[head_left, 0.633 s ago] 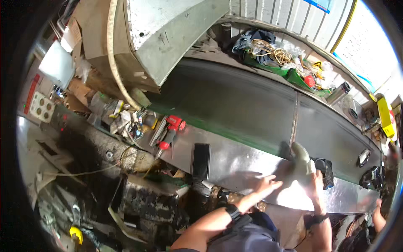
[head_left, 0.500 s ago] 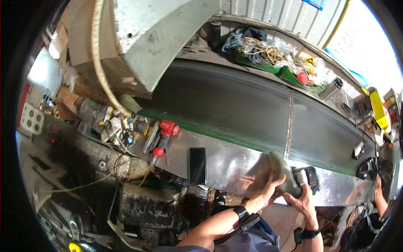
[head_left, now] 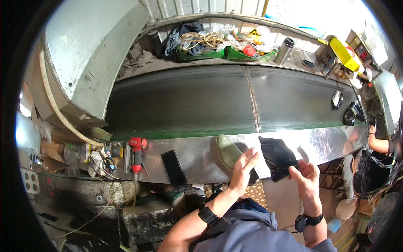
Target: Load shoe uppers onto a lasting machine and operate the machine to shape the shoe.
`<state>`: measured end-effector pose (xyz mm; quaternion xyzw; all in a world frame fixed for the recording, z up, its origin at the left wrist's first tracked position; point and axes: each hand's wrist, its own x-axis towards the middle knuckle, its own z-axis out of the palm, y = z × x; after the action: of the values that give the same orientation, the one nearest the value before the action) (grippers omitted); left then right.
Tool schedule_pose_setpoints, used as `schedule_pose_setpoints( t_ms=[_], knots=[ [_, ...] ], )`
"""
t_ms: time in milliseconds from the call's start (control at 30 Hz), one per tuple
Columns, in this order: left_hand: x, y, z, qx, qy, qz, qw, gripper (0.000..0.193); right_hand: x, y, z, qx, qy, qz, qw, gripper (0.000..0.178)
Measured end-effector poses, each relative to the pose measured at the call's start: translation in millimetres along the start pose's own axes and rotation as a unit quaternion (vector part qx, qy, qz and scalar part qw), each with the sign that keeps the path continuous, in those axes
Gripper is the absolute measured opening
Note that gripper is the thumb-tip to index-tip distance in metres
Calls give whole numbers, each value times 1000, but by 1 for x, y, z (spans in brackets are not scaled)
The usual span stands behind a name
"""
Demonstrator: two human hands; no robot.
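Observation:
An olive-green, foot-shaped shoe last (head_left: 227,152) is tilted over the metal ledge, its rounded end pointing away from me. My left hand (head_left: 242,173) is closed about its near part and hides much of it; a dark portion shows below the fingers. To the right, a black piece that looks like a shoe upper (head_left: 276,158) hangs over the ledge. Its near right edge is pinched by my right hand (head_left: 305,173), thumb on top. A white covering shows on one raised finger of that hand.
A black phone (head_left: 173,167) and a red power tool (head_left: 136,153) lie on the metal ledge (head_left: 197,147). Beyond runs a dark conveyor belt (head_left: 180,101), with black pieces (head_left: 352,114) at its right end. Another person's arm (head_left: 378,143) reaches in at right.
My hands have moved apart. My left hand has taken the shoe last leftward, and my right hand now pinches the black upper, lifted into view. The head view has turned to the right.

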<state>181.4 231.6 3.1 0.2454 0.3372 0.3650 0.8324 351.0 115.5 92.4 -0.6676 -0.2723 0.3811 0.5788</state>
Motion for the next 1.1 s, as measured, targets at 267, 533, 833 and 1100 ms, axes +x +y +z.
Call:
schedule_pose_setpoints(
  t_ms=[267,533,833,1100],
  knots=[
    [-68,68,65,-224,-153,-36,962,53,-4,-18,32,-26,-212,-4,977,53],
    [-111,104,68,-7,84,118,989,32,-30,-77,15,-227,-408,-129,875,41],
    [-91,83,106,-21,211,196,957,42,-31,-49,17,-211,-329,-175,904,55],
    [-62,70,60,488,-8,478,730,45,-19,-53,46,67,-286,114,949,77]
  ],
)
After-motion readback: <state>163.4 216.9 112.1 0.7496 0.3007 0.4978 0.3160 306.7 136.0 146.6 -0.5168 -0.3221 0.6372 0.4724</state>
